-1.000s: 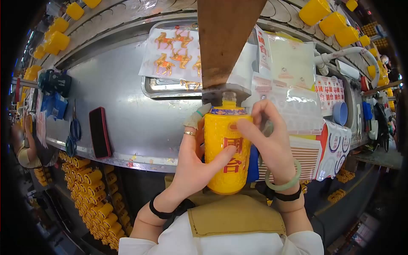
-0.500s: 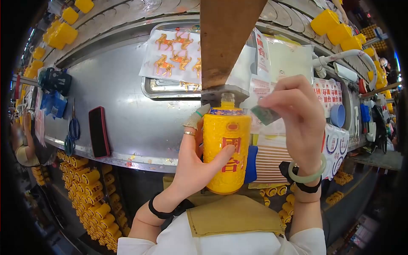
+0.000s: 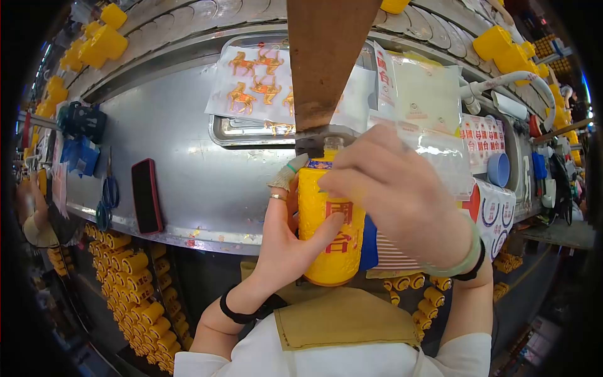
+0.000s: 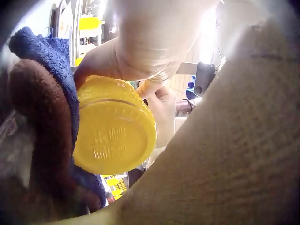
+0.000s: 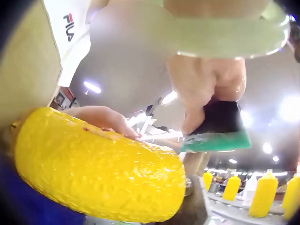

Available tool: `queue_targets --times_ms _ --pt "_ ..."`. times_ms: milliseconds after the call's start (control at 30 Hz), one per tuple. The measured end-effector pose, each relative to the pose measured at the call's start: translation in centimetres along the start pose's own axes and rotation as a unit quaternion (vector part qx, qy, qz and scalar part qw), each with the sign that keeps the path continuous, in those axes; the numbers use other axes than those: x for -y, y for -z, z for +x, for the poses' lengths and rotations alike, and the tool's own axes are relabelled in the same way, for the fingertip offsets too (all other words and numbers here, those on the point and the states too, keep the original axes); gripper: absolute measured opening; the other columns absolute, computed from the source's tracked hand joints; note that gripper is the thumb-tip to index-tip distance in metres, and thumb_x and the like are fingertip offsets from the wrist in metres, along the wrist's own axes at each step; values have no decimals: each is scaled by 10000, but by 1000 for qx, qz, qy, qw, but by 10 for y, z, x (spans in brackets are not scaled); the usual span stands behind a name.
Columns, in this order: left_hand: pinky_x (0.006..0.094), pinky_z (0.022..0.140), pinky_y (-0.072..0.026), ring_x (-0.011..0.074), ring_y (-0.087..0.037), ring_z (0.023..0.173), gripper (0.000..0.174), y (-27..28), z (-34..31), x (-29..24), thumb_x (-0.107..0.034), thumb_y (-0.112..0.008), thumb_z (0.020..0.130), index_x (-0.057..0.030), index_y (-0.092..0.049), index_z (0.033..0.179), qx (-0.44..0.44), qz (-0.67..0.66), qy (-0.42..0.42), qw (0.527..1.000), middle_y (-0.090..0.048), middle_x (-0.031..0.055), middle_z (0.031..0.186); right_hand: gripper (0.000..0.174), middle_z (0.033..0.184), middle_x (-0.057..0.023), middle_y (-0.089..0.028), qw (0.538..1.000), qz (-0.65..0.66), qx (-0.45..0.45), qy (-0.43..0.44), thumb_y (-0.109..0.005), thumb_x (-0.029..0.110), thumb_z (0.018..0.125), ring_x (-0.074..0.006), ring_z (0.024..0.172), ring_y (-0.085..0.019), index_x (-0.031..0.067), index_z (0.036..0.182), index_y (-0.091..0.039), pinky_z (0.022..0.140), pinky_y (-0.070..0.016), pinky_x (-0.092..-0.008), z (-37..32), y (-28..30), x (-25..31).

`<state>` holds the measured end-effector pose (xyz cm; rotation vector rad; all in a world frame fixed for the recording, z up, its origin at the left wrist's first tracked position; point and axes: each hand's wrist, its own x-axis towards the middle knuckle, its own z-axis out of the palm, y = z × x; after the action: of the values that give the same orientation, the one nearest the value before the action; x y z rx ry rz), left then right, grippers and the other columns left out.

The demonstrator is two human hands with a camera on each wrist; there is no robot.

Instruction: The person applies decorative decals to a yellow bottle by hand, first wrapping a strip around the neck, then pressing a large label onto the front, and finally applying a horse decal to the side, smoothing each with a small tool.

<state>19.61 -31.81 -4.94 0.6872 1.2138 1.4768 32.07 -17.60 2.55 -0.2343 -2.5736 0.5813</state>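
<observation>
A yellow bottle (image 3: 333,270) with red characters and a clear glass neck stands out in the head view, its neck end up against a brown wooden post (image 3: 319,75). My left hand (image 3: 284,248) grips its left side, thumb across the front. A pale fabric cover with a teal band sits on one left finger. My right hand (image 3: 402,195), blurred, is over the bottle's upper front and hides its emblem. It pinches a flat black-and-green scraper-like piece (image 5: 222,140), clearest in the right wrist view. The left wrist view shows the bottle's embossed base (image 4: 112,140).
Horse decals (image 3: 254,75) lie on a sheet over a metal tray (image 3: 217,133). A phone (image 3: 147,196) and blue scissors (image 3: 109,191) lie to the left. Label sheets (image 3: 427,88) and a blue cup (image 3: 499,168) stand right. Blue cloth (image 3: 369,248) lies beside the bottle.
My right hand first had its fingers on the bottle's upper front, moved off to the right with the green piece, and is now back over it. My left hand keeps its grip.
</observation>
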Motion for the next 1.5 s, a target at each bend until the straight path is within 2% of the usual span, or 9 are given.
queue_targets --times_ms 167,233,267,300,400,533,633,1067,1500 --pt "392 1098 -472 231 -530 1338 763 -1 0 -1 -11 -699 942 -28 -261 1567 -1 -16 -8 1000 -491 159 1454 201 930 -123 -586 982 -119 -135 -50 -662 7 800 -306 893 -586 37 999 -667 783 -505 -389 -19 -6 -28" --pt "392 1112 -455 230 -516 1351 723 1 2 -3 -18 -682 958 -23 -282 1561 -3 -29 -1 1000 -489 157 1459 143 946 -134 -614 953 76 -143 -256 -627 2 914 -288 840 -602 12 1048 -675 771 -502 -370 -31 -8 -15" --pt "387 1123 -441 229 -505 1362 680 2 4 -4 -36 -668 974 -20 -308 1552 -10 -51 7 999 -484 152 1468 156 925 -98 -620 921 186 -165 -302 -595 53 997 -216 793 -594 -3 1125 -664 748 -487 -346 -40 -19 -10" --pt "383 1133 -426 227 -493 1373 639 4 4 -4 -55 -655 991 -16 -335 1543 -16 -72 16 997 -479 148 1476 285 966 -53 -597 865 302 -116 -383 -646 94 979 -153 882 -571 20 1253 -611 777 -475 -324 -46 -17 1" --pt "381 1143 -415 229 -482 1383 608 8 5 2 -89 -658 1002 -16 -367 1530 -18 -54 22 998 -471 141 1493 591 1050 -51 -557 861 301 -72 -405 -740 148 937 -122 980 -530 28 1442 -457 865 -455 -284 -68 -44 13" --pt "387 1139 -427 229 -491 1375 617 8 5 2 -86 -672 993 -18 -372 1527 -19 -54 24 998 -468 143 1497 648 981 6 -522 782 436 -165 -413 -774 116 910 -86 894 -477 34 1470 -460 807 -427 -242 -75 -66 12" --pt "390 1137 -430 231 -498 1368 619 9 5 1 -84 -674 991 -16 -371 1527 -15 -47 20 999 -466 143 1500 656 936 36 -486 766 444 -167 -434 -772 98 908 -64 854 -445 40 1481 -458 783 -403 -218 -80 -67 15" --pt "445 1183 -397 287 -371 1473 851 22 -16 2 -21 -741 922 -26 -226 1599 40 -59 20 997 -309 167 1614 742 900 36 -472 773 452 -140 -422 -798 115 884 -81 839 -445 42 1517 -416 783 -399 -227 -102 -63 33" --pt "456 1208 -361 294 -354 1492 931 25 -16 6 -18 -787 884 -28 -199 1606 45 -69 18 996 -294 177 1628 799 901 28 -485 765 443 -135 -448 -834 144 851 -90 849 -464 50 1525 -415 794 -408 -239 -103 -63 37"
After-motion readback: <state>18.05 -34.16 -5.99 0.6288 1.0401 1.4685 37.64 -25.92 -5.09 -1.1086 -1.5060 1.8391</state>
